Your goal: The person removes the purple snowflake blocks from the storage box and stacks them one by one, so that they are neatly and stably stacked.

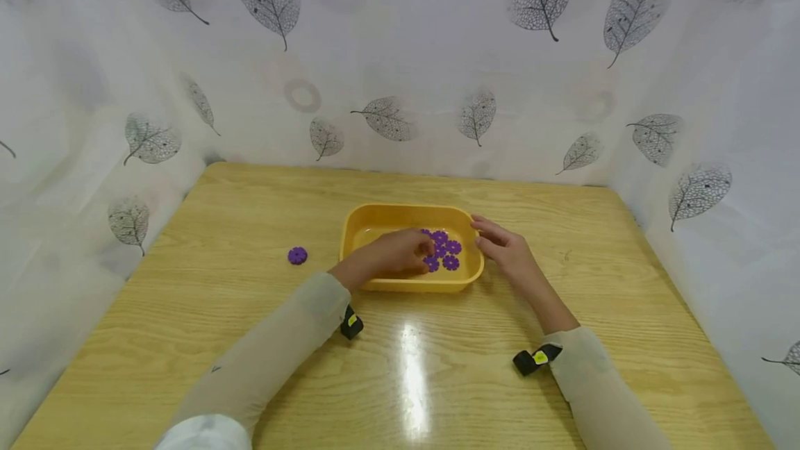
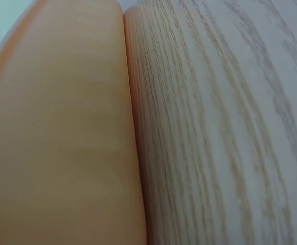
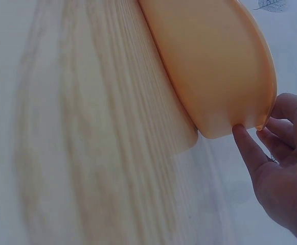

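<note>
A yellow tray (image 1: 409, 286) stands on the wooden table, with several purple flower-shaped pieces (image 1: 451, 262) in its right half. My left hand (image 1: 395, 250) reaches over its left side, fingers bent down among these pieces. Whether a piece is between the fingertips is hidden. The left wrist view has only the tray's outer wall (image 2: 61, 127) and the tabletop, without the hand. At the tray's right end, my right hand (image 1: 509, 250) touches the rim and outer wall with its fingertips; in the right wrist view its thumb (image 3: 248, 145) rests against the wall.
A purple flower-shaped piece (image 1: 297, 255), perhaps a small stack, lies on the table (image 1: 250, 339) left of the tray. A white leaf-patterned curtain (image 1: 412, 54) encloses the back and sides of the table.
</note>
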`<state>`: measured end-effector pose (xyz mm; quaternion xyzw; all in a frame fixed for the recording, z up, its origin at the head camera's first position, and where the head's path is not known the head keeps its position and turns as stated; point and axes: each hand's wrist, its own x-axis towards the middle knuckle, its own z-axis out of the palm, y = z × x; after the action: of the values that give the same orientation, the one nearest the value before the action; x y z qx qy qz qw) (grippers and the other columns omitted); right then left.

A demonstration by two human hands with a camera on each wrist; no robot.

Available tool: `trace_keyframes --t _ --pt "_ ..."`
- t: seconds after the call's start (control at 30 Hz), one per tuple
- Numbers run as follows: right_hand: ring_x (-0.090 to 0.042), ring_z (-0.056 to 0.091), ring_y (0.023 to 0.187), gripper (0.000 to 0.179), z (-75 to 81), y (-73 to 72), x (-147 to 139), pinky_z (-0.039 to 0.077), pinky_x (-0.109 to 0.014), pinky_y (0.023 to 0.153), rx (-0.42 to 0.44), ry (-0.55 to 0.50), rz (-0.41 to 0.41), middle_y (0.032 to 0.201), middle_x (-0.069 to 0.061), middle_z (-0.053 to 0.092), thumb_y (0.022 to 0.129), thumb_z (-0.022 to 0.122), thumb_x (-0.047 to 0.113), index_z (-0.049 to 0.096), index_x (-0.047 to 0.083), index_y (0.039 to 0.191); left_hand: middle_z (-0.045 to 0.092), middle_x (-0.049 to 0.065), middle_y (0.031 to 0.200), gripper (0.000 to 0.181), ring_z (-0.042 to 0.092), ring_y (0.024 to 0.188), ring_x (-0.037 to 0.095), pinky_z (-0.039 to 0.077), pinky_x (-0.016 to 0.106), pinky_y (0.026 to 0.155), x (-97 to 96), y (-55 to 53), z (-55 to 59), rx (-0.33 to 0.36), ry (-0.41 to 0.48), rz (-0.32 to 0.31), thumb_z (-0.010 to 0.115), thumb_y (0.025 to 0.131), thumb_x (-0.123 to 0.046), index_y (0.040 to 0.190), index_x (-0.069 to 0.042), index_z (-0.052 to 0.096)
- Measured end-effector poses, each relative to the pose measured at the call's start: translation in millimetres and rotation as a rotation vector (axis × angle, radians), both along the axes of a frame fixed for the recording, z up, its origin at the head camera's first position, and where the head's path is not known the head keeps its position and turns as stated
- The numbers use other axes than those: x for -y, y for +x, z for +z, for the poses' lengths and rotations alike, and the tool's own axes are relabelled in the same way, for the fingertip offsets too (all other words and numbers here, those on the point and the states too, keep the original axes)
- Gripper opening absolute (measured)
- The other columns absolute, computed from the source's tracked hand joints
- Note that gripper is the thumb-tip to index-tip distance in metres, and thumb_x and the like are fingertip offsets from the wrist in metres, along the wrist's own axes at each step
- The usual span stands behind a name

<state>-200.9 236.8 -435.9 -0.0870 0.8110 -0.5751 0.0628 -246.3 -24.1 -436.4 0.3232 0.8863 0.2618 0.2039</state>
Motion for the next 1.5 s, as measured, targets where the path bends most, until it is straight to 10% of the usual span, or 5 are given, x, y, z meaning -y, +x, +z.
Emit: trace_keyframes --t 1.5 --pt "-0.029 0.044 0.143 0.044 -2.2 -1.1 -0.3 0.049 -0.016 0.096 -0.006 -0.012 -0.003 0.161 0.000 0.039 0.104 0.058 0.021 0.053 0.005 0.145 0.066 -0.006 0.108 0.032 0.061 0.098 0.013 0.051 0.032 0.089 5.1 1.1 5.5 0.056 0.043 0.069 0.075 0.092 -0.033 0.120 -0.022 0.067"
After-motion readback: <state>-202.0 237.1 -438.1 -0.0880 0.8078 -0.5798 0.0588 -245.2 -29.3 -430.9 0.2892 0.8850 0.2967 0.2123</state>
